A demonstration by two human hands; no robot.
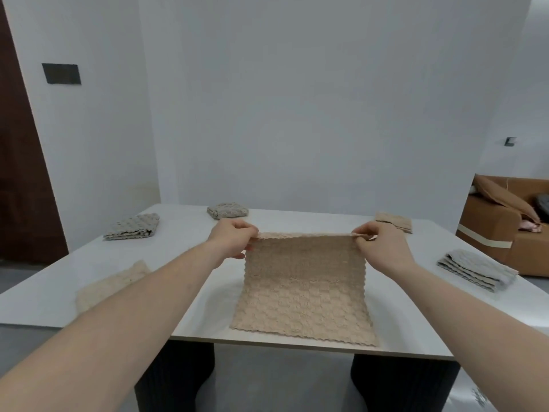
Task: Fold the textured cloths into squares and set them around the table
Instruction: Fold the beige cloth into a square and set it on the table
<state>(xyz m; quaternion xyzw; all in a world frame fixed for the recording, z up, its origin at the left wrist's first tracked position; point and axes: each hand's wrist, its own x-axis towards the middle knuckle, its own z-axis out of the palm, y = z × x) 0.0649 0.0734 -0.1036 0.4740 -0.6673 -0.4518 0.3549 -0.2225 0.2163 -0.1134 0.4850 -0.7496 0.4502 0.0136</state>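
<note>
A beige textured cloth [303, 286] hangs spread out above the white table [184, 263], its lower edge lying near the table's front edge. My left hand [234, 242] pinches its top left corner and my right hand [377, 248] pinches its top right corner, holding the top edge taut. Folded cloths lie around the table: a grey one [133, 227] at the left, a grey one [227, 210] at the back, a beige one [393, 221] at the back right, a grey one [478, 269] at the right, and a beige one [118, 283] at the front left, partly hidden by my left forearm.
The table stands against a white wall. A brown sofa [505, 227] with clutter on it sits to the right. At the left is a dark wooden door [20, 173]. Dark table legs show below the front edge.
</note>
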